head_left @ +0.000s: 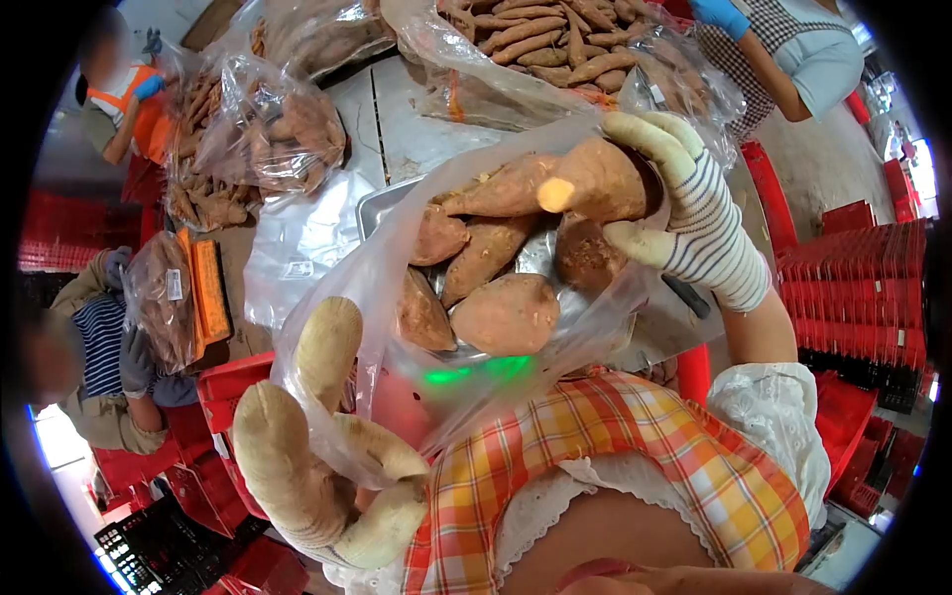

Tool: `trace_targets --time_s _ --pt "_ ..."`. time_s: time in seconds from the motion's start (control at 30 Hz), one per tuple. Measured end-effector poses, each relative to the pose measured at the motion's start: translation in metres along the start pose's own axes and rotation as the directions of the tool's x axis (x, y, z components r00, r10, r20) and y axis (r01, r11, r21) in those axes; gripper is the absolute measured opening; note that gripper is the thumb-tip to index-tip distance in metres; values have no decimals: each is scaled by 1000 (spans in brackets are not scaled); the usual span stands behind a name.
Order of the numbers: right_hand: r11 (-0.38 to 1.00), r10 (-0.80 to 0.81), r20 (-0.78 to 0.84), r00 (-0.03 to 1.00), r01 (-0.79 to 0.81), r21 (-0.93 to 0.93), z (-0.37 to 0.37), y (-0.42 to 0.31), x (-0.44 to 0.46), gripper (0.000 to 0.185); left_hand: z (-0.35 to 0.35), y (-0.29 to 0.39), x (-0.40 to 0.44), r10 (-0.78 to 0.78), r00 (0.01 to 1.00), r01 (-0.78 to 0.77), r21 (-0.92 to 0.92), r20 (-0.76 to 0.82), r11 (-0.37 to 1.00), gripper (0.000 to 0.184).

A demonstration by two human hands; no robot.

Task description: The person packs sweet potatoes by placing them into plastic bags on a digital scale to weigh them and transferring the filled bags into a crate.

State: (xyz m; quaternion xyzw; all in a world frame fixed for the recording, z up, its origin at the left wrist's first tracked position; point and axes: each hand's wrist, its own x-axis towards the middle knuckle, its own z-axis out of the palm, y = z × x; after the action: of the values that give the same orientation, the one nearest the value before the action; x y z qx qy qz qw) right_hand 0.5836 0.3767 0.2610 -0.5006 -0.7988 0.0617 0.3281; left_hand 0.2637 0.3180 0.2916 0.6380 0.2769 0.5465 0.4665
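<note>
A clear plastic bag (342, 268) lies with its mouth spread over a metal tray (369, 210), with several sweet potatoes (506, 315) in it. My gloved right hand (699, 208) grips a large sweet potato (605, 178) at its right end, thumb below and fingers above; its pale cut tip points left. At the lower left, my gloved left hand (332, 451) pinches the near edge of the bag between thumb and fingers. Green lit digits (478, 371) glow through the plastic, too blurred to read.
Large bags of sweet potatoes (555, 45) stand at the back, with another bag (268, 139) at back left. Flat plastic bags (302, 243) lie left of the tray. Red crates (853, 288) are stacked at right. Co-workers stand at left and back right, one with a blue glove (722, 15).
</note>
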Motion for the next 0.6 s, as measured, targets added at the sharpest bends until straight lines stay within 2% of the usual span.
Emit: trace_targets --time_s 0.07,0.1,0.17,0.2,0.27,0.33,0.4,0.5,0.57,0.6 --pt "965 9 -73 997 11 262 4 -2 0 71 -2 -2 -1 21 996 -24 33 83 999 105" --pt "911 63 -131 989 -3 413 11 -1 -2 71 2 -3 -3 27 999 -23 86 -42 996 105" --pt "877 105 -158 982 -17 480 14 -2 -2 74 2 -5 -6 40 986 -17 138 -163 990 105" --pt "839 149 -181 972 -27 544 14 -2 -3 77 -4 -6 -8 47 990 -29 132 -134 991 105" --pt "839 165 -166 972 -50 542 12 -4 -5 83 -12 -8 -9 58 993 -46 121 -99 992 104" --pt "671 245 -111 963 -86 736 11 -9 -7 83 -14 -10 -9 56 998 -54 66 -25 996 103" --pt "654 253 -101 962 -93 750 10 -9 -9 83 -12 -8 -9 43 999 -43 33 -8 999 101" --pt "685 197 -174 965 -9 729 13 -11 -10 81 -9 -2 -5 42 999 -41 -12 8 999 98" --pt "939 26 -265 964 68 337 13 -13 -9 76 -6 3 -2 55 998 -54 -44 33 998 95" --pt "939 26 -269 963 69 336 13 -15 -8 76 -5 5 0 66 998 -67 13 18 998 93"
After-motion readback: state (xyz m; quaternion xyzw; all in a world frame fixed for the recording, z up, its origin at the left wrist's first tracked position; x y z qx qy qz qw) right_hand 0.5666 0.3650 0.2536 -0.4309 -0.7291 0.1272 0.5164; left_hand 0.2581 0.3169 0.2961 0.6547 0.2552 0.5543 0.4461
